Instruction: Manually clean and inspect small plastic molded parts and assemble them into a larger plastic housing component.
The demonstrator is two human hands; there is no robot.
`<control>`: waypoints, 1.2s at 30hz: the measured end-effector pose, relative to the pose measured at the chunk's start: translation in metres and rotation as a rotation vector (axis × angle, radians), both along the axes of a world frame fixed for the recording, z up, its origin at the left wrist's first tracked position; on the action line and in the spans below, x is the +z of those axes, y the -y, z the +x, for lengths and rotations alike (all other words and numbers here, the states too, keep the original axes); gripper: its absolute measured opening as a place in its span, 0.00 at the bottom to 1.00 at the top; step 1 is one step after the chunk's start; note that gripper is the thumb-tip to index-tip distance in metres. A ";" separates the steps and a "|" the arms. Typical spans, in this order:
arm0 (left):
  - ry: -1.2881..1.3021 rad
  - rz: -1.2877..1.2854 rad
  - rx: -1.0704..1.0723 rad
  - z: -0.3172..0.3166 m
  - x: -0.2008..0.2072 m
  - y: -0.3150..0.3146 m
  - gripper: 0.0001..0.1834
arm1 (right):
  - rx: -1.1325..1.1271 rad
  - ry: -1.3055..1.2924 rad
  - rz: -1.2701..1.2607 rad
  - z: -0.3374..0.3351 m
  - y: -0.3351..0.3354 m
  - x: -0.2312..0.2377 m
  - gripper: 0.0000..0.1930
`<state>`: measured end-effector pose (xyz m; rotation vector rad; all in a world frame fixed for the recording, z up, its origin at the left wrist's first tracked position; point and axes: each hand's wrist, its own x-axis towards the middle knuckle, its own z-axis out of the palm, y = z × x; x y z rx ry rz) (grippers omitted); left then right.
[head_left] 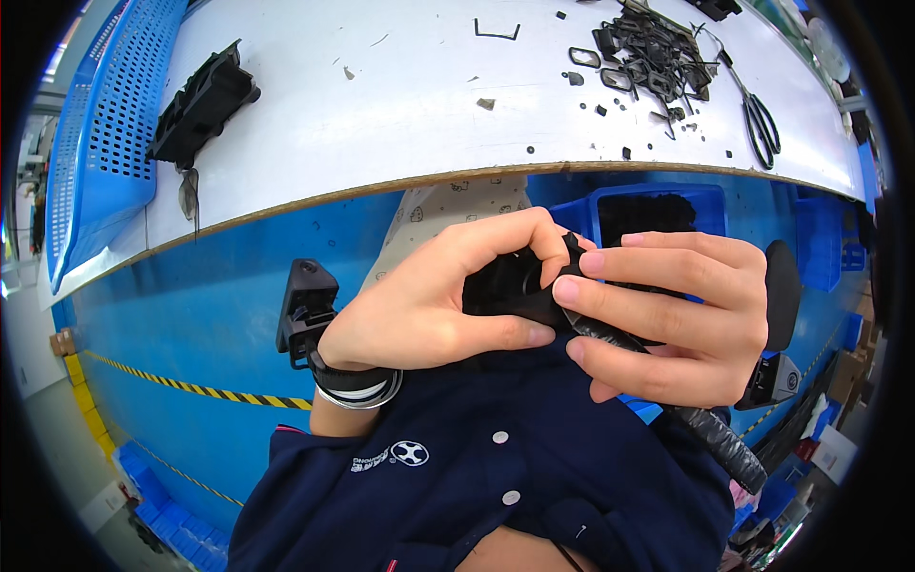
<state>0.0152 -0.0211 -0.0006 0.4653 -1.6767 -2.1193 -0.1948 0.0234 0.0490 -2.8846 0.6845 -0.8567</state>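
In front of my chest, both hands meet at a black moulded plastic part (505,291). My left hand (429,296) curls around it, thumb below and forefinger bent over its upper edge. From the right, my right hand (677,305) is closed, fingertips pressed against the part's right end. A tool with a black tape-wrapped handle (720,446) runs through the right hand, its butt sticking out below the palm. The working end of the tool is hidden between the hands, so its kind does not show. Much of the part is covered by my fingers.
On the white table (400,105) ahead lie another long black part (203,105), a heap of black plastic scraps (658,57), black-handled scissors (761,129) and loose bits. A blue perforated basket (114,124) stands at left. Below the table edge sits a blue bin (710,205).
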 end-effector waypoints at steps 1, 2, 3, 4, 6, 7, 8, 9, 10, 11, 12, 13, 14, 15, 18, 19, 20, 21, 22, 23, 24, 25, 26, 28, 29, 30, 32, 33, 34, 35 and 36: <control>-0.003 0.010 -0.009 -0.001 -0.001 0.000 0.17 | -0.001 -0.001 -0.001 0.000 0.000 0.000 0.12; -0.006 0.019 -0.017 -0.001 -0.002 -0.001 0.17 | -0.002 -0.001 -0.002 -0.001 0.000 -0.001 0.12; -0.008 0.030 -0.028 -0.001 -0.002 -0.001 0.17 | -0.002 -0.002 -0.002 -0.001 0.000 -0.001 0.12; -0.011 0.042 -0.040 -0.001 -0.002 -0.001 0.17 | 0.005 0.005 0.000 -0.002 0.000 -0.001 0.12; 0.004 0.035 -0.069 -0.001 -0.001 0.000 0.18 | 0.029 0.028 0.006 -0.003 0.002 -0.002 0.12; 0.024 0.016 -0.087 -0.001 0.001 0.001 0.18 | 0.036 0.027 0.018 -0.003 0.002 -0.003 0.12; 0.043 -0.003 -0.105 -0.002 0.002 0.001 0.18 | 0.044 0.027 0.029 -0.004 0.003 -0.004 0.12; 0.031 -0.002 -0.073 -0.002 0.001 -0.001 0.17 | 0.043 0.010 0.049 -0.004 0.003 -0.003 0.12; 0.016 0.000 -0.050 -0.004 -0.001 -0.003 0.15 | 0.039 0.010 0.069 -0.005 0.003 -0.002 0.12; 0.001 0.002 -0.027 -0.005 -0.001 -0.004 0.14 | 0.035 0.010 0.090 -0.005 0.002 -0.001 0.12; -0.015 0.031 -0.026 -0.006 0.000 -0.004 0.14 | 0.029 0.010 0.110 -0.005 0.002 0.000 0.12; -0.022 0.056 -0.004 -0.005 0.000 -0.005 0.14 | 0.054 0.034 0.118 -0.007 0.006 -0.001 0.12; -0.029 0.082 0.017 -0.003 0.000 -0.007 0.15 | 0.062 0.073 0.148 -0.009 0.007 -0.002 0.10; -0.009 0.072 -0.003 0.000 -0.001 -0.006 0.16 | 0.011 0.183 0.168 -0.009 0.006 -0.007 0.09; -0.017 0.061 -0.085 0.004 0.000 0.003 0.19 | -0.198 0.453 0.193 -0.012 0.002 -0.009 0.05; -0.030 0.068 -0.064 0.004 -0.001 0.002 0.19 | -0.223 0.470 0.182 -0.012 0.005 -0.012 0.05; -0.043 0.075 -0.044 0.004 -0.002 0.002 0.18 | -0.236 0.472 0.172 -0.011 0.007 -0.013 0.06; -0.033 0.056 -0.032 0.004 -0.003 0.001 0.18 | -0.228 0.444 0.166 -0.007 0.008 -0.017 0.07; -0.023 0.038 -0.026 0.004 -0.005 0.000 0.17 | -0.230 0.421 0.154 -0.004 0.007 -0.019 0.05; -0.014 0.020 -0.020 0.003 -0.005 0.000 0.16 | -0.232 0.398 0.142 0.000 0.006 -0.022 0.05; -0.014 0.017 -0.009 0.002 -0.006 0.000 0.16 | -0.201 0.314 0.115 0.002 0.008 -0.021 0.08; -0.013 0.015 0.003 0.002 -0.005 -0.001 0.16 | -0.164 0.227 0.084 0.004 0.009 -0.020 0.12; -0.011 0.013 0.015 0.002 -0.005 -0.001 0.16 | -0.127 0.140 0.054 0.005 0.009 -0.018 0.15; 0.015 -0.012 0.028 0.003 -0.005 -0.002 0.17 | -0.139 0.078 0.036 0.006 0.006 -0.019 0.16; 0.028 -0.024 0.035 0.003 -0.004 -0.002 0.17 | -0.141 0.043 0.023 0.007 0.006 -0.016 0.16; 0.052 -0.064 0.050 0.003 -0.005 -0.003 0.17 | -0.149 0.007 -0.001 0.009 0.005 -0.015 0.17; 0.102 -0.145 0.081 0.001 -0.004 -0.003 0.17 | -0.170 -0.060 -0.060 0.014 0.001 -0.011 0.18; 0.103 -0.162 0.094 0.002 -0.004 -0.002 0.17 | -0.169 -0.073 -0.086 0.015 0.001 -0.011 0.19; 0.101 -0.178 0.104 0.003 -0.003 -0.002 0.16 | -0.170 -0.087 -0.113 0.017 0.000 -0.011 0.19; 0.100 -0.195 0.115 0.004 -0.003 -0.001 0.16 | -0.157 -0.079 -0.130 0.017 0.001 -0.012 0.19; 0.103 -0.196 0.115 0.003 -0.002 -0.001 0.16 | -0.152 -0.081 -0.148 0.017 0.001 -0.012 0.20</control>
